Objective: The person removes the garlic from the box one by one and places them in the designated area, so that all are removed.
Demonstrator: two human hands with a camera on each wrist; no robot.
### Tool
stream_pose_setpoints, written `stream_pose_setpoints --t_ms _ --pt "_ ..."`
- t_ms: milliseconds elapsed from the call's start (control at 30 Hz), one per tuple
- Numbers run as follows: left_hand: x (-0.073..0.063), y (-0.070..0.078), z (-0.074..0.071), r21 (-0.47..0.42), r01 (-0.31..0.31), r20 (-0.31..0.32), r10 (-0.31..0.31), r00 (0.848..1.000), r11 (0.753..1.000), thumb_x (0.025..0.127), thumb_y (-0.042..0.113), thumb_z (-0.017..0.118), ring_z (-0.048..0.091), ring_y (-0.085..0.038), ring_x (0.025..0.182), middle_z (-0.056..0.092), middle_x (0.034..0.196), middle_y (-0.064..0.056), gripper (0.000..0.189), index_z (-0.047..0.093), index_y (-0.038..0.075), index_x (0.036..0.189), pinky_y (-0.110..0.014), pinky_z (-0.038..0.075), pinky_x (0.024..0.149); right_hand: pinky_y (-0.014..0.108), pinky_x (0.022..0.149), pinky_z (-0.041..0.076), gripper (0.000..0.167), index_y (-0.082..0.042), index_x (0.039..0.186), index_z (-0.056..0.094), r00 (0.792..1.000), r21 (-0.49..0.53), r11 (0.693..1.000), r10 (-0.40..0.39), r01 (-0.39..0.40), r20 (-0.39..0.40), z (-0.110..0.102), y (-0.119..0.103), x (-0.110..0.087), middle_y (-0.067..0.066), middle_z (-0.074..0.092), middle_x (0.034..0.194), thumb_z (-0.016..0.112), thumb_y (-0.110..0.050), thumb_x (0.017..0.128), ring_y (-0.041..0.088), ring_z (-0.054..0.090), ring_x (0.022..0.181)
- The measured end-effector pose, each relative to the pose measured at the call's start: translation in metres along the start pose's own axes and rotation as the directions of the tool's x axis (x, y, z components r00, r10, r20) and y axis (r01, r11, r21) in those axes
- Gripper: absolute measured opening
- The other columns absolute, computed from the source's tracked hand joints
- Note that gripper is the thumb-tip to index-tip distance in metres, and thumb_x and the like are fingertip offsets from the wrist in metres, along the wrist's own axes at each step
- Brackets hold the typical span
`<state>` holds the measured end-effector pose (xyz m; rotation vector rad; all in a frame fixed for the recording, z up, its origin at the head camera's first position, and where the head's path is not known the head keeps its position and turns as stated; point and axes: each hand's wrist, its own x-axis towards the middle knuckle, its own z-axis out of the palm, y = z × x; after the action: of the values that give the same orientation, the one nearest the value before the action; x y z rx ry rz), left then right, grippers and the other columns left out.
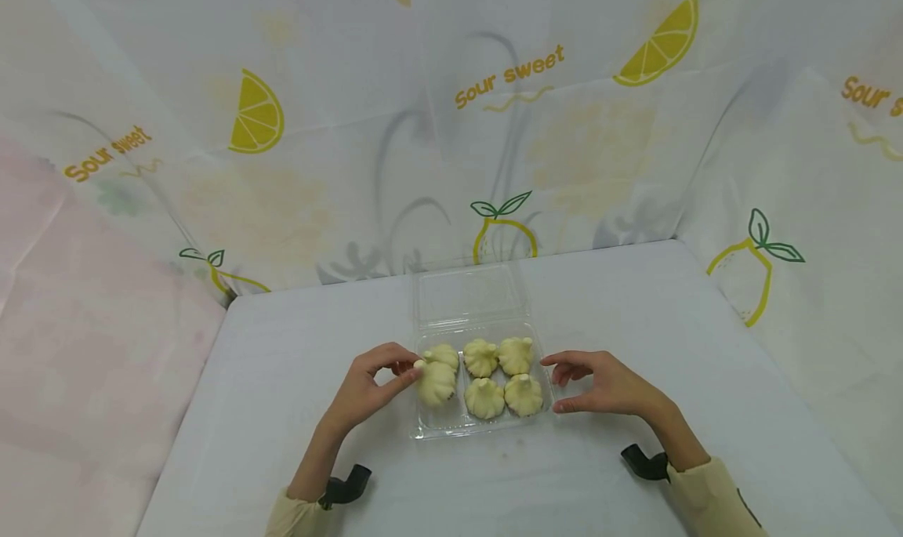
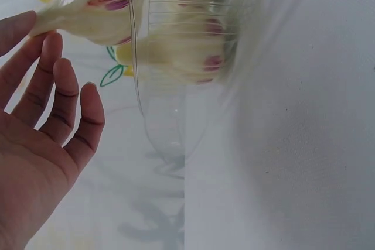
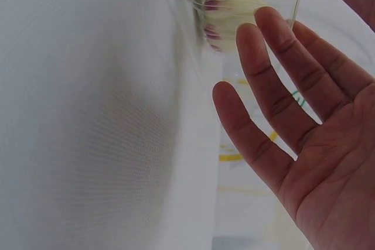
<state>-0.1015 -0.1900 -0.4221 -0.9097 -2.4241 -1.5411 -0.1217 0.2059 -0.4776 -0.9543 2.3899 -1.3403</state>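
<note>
A clear plastic box [image 1: 440,427] stands on the table with its lid [image 1: 467,294] folded back, away from me. Between thumb and forefinger, my left hand [image 1: 367,388] pinches the stem of a pale garlic bulb [image 1: 436,385] at the box's left side. The left wrist view shows this bulb [image 2: 96,7] with purple streaks, raised above the box wall. Behind it sits another bulb [image 1: 443,354], partly hidden. Several more garlic bulbs [image 1: 484,397] lie in the right part. My right hand [image 1: 607,384] is beside the box's right wall, fingers spread and holding nothing.
The box stands on a white-covered table [image 1: 296,325]. Behind it hangs a white cloth [image 1: 339,129] printed with lemons and lettering. Black curved pieces [image 1: 347,486] are on both wrists, by the beige sleeves.
</note>
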Motion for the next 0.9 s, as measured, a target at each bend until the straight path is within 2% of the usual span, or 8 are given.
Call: stream_pose_setpoints --t_ms 333,633,900 --pt "-0.001 -0.003 -0.008 -0.034 0.006 -0.072 -0.009 0.997 0.999 0.083 -0.013 0.070 0.057 -0.014 0.079 0.065 0.085 -0.010 0.018 0.070 -0.002 0.097 -0.026 0.049 0.069 0.043 0.082 0.053 0.061 -0.005 0.130 0.060 1.000 0.016 1.000 -0.015 0.015 -0.010 0.000 -0.003 -0.001 0.000 0.068 0.097 0.086 -0.022 0.078 0.019 0.064 0.089" --pt "-0.002 -0.006 -0.018 -0.024 0.053 -0.132 -0.056 0.990 0.998 0.084 -0.013 0.069 0.058 -0.013 0.082 0.066 0.088 -0.014 0.016 0.069 -0.003 0.097 -0.025 0.050 0.074 0.042 0.081 0.053 0.060 -0.004 0.130 0.060 1.000 0.009 1.000 -0.019 0.019 -0.010 0.000 -0.001 -0.001 0.001 0.068 0.097 0.086 -0.020 0.078 0.019 0.064 0.088" --pt "-0.005 -0.013 -0.026 0.007 0.025 -0.205 -0.023 0.978 1.000 0.083 -0.015 0.069 0.059 -0.013 0.082 0.066 0.090 -0.016 0.018 0.069 -0.006 0.098 -0.021 0.049 0.073 0.041 0.082 0.053 0.062 -0.007 0.131 0.060 1.000 0.013 1.000 -0.005 0.006 -0.008 0.000 0.000 -0.001 -0.001 0.068 0.098 0.085 -0.026 0.079 0.019 0.064 0.089"
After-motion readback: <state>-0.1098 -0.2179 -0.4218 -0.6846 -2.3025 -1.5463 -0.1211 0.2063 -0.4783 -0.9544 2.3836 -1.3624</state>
